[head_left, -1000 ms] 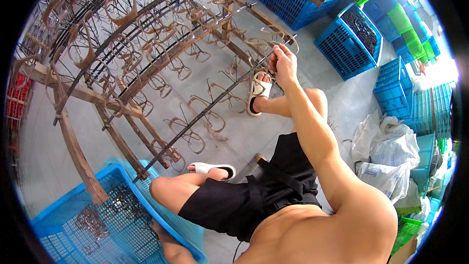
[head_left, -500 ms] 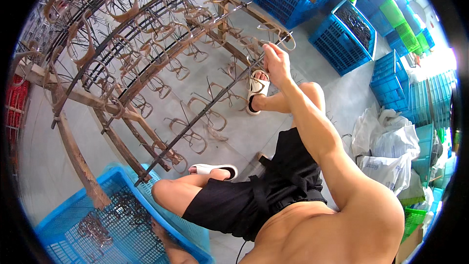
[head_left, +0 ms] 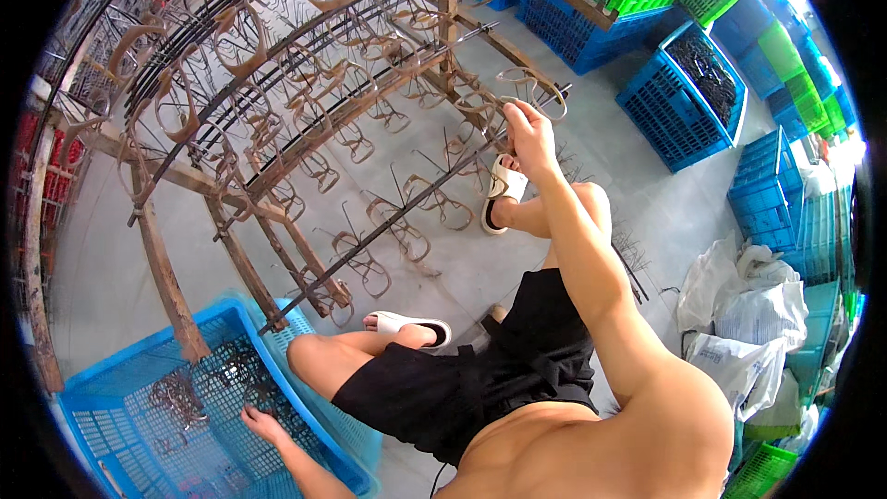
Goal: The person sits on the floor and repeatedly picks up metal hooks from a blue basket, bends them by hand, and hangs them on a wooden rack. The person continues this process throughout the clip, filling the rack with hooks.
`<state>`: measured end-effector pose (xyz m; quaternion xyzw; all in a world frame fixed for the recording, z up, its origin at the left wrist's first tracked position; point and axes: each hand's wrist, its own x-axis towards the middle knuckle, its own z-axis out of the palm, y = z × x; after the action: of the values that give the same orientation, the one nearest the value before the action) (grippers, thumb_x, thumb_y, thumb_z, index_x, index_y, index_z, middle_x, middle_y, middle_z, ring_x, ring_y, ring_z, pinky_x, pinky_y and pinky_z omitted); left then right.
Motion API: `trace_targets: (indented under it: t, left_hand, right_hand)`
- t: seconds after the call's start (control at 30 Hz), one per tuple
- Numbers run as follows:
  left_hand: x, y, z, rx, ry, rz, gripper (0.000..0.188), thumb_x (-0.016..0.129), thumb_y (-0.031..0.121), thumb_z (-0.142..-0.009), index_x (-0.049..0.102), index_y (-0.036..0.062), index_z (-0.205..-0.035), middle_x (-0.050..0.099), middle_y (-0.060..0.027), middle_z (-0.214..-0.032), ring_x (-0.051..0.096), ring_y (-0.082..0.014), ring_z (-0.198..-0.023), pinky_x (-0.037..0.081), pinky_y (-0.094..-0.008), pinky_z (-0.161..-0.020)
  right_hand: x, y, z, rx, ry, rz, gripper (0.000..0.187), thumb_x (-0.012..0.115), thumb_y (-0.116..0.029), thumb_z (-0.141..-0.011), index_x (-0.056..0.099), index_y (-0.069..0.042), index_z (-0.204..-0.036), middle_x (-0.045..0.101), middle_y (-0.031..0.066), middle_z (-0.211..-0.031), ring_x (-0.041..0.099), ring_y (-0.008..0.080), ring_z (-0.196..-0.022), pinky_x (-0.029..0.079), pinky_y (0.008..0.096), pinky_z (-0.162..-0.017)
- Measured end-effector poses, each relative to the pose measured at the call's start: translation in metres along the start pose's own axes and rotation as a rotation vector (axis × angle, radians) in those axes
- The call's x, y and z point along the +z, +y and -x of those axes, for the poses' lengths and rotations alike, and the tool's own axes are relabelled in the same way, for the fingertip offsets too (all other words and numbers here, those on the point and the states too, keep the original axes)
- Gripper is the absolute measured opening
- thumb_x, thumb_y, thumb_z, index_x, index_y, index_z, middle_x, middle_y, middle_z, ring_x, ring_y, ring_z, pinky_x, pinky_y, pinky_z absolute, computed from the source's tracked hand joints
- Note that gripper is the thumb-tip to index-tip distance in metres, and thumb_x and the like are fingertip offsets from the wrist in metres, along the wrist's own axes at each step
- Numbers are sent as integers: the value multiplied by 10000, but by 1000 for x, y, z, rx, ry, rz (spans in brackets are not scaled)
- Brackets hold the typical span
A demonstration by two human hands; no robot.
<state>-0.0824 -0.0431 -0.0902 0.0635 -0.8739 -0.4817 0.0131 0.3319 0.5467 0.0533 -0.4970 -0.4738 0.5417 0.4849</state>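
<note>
My right hand (head_left: 529,132) is closed at the far end of the nearest dark rod (head_left: 418,200), its fingers pinching a brown eyeglass frame (head_left: 545,98) by its edge. Several more brown eyeglass frames (head_left: 407,229) hang along that rod, their thin arms sticking out. My left hand (head_left: 263,424) is over the blue mesh basket (head_left: 106,356) at the lower left. Its fingers are drawn together; whatever they hold, if anything, is too small to make out. Dark thin pieces (head_left: 242,371) lie tangled in the basket, beside a brownish bundle (head_left: 176,397).
A wooden rack (head_left: 166,263) bears several rods full of hanging frames. Blue and green crates (head_left: 577,32) stand along the far side, one blue crate (head_left: 665,125) holding black pieces. White sacks (head_left: 739,314) lie at the right. My sandalled feet (head_left: 504,187) rest near the rod.
My left hand has moved from beside the basket's near wall to over its inside. My right hand stays on the eyeglass frame at the rod's end. The whole view has shifted slightly.
</note>
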Motion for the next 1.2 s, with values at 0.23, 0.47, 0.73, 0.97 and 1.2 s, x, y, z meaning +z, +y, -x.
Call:
trace_targets:
  t: [0.23, 0.47, 0.73, 0.97, 1.2]
  left_hand:
    - [-47, 112, 103, -102, -3, 672, 275, 570, 315, -878, 589, 62, -983, 404, 33, -648, 356, -55, -533, 314, -207, -451]
    - [-28, 225, 215, -24, -645, 793, 222, 569, 204, -885, 582, -10, -829, 522, -47, -714, 443, -99, -575, 337, -217, -495]
    - [21, 228, 253, 9, -629, 644, 184, 510, 133, -885, 525, 13, -1022, 494, -27, -741, 399, -55, -583, 283, -177, -469]
    - [13, 157, 221, 217, -405, 129, 290, 520, -64, -787, 522, 1, -1070, 558, -58, -963, 497, -80, -714, 418, -200, -651]
    - [22, 207, 258, 220, -627, 318, 229, 519, 14, -884, 511, 0, -1112, 628, -116, -893, 563, -104, -588, 445, -195, -513]
  right_hand:
    - [20, -12, 37, -627, 193, 1014, 298, 606, -205, -824, 575, -12, -1048, 572, 95, -744, 567, 247, -676, 457, 369, -587]
    - [97, -16, 206, -839, -990, 137, 467, 629, -250, -840, 493, 9, -1204, 451, 183, -1238, 408, 328, -1133, 326, 411, -960]
    - [61, -35, 190, 162, -980, -36, 165, 558, -211, -906, 578, -59, -845, 497, -14, -571, 427, 61, -446, 335, 198, -390]
    - [57, 21, 70, -184, -19, 22, 153, 452, -156, -953, 518, -19, -968, 453, -15, -588, 392, 58, -465, 321, 212, -408]
    - [61, 19, 60, 81, -95, -162, 181, 456, -181, -931, 531, -16, -929, 472, -17, -601, 414, 59, -476, 336, 211, -416]
